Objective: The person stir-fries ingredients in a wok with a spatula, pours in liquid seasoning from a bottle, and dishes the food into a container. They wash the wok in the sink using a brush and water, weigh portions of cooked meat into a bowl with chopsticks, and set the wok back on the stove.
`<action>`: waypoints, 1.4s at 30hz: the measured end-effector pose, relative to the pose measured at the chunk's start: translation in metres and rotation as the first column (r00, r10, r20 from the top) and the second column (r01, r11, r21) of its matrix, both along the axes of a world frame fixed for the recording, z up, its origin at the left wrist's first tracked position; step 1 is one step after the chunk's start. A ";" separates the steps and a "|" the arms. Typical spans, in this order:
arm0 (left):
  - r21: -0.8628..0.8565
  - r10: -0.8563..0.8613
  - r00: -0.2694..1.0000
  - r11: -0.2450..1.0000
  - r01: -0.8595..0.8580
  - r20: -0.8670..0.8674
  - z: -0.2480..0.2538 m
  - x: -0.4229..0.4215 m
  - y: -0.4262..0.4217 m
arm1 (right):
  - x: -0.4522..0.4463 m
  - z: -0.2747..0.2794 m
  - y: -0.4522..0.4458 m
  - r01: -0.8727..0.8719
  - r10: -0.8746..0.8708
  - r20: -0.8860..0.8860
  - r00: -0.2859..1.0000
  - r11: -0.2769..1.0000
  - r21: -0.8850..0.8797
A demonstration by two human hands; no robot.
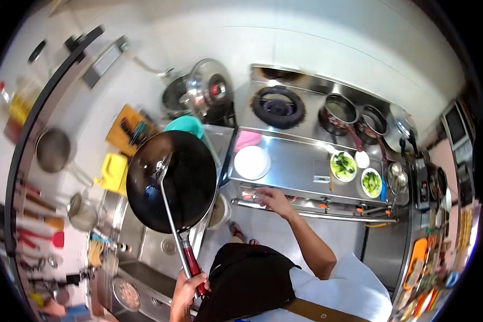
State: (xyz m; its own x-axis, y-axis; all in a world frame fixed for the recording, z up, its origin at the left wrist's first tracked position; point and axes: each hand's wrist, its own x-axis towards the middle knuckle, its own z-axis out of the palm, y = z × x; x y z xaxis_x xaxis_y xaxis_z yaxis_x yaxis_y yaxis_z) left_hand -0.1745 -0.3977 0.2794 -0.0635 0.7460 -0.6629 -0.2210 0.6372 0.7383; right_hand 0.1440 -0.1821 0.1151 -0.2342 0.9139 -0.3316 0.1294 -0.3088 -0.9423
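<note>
My left hand is closed round the red handle of a large black wok and the shaft of a long metal utensil. The wok hangs over the sink counter, and the utensil's head lies inside it, blurred by glare. My right hand reaches to the stove's front edge. Its fingers are curled at the front panel, and what they grip is hidden. Above that hand, a stack of white plates and a pink cloth lie on the steel ledge. Behind them is the black burner ring.
Two saucepans stand on the stove's right side. Bowls of green vegetables sit on the ledge. At the left are a yellow container, a teal bowl and a lidded pot. A white bucket stands below the counter.
</note>
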 end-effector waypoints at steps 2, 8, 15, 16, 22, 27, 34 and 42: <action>0.012 -0.149 0.988 0.989 0.149 0.035 -0.011 0.006 0.044 | 0.025 -0.003 -0.003 0.059 -0.059 0.022 0.998 0.998 -0.017; 0.117 -0.393 0.908 0.918 0.379 0.145 -0.044 0.082 0.221 | 0.111 -0.017 -0.017 0.291 -0.286 0.105 0.952 0.956 -0.031; 0.198 -0.609 0.778 0.790 0.580 0.154 -0.135 0.213 0.441 | 0.186 0.000 -0.022 0.606 -0.577 0.211 0.789 0.787 -0.112; 0.223 -0.656 0.745 0.749 0.624 0.119 -0.151 0.229 0.466 | 0.193 -0.011 -0.025 0.627 -0.601 0.239 0.763 0.778 -0.044; 0.143 -0.690 0.706 0.723 0.675 0.157 -0.200 0.298 0.549 | 0.197 -0.005 -0.042 0.664 -0.617 0.300 0.727 0.743 -0.083; 0.155 -0.644 0.753 0.765 0.625 0.135 -0.214 0.320 0.545 | 0.208 -0.016 -0.039 0.651 -0.582 0.351 0.733 0.750 -0.116; 0.030 -0.601 0.796 0.799 0.601 0.067 -0.220 0.326 0.548 | 0.237 -0.030 0.019 0.464 -0.441 0.439 0.783 0.884 0.060; -0.038 -0.539 0.778 0.814 0.579 0.322 -0.225 0.295 0.554 | 0.262 -0.069 0.068 0.254 -0.227 0.550 0.804 0.967 0.027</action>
State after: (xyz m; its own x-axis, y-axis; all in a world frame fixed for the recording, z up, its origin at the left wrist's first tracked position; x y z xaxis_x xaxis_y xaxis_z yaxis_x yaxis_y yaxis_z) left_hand 0.1209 0.1561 0.0540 0.5430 0.4986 -0.6757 0.0185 0.7973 0.6033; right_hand 0.4057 -0.1138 0.0460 0.2227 0.8973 -0.3812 0.5322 -0.4395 -0.7236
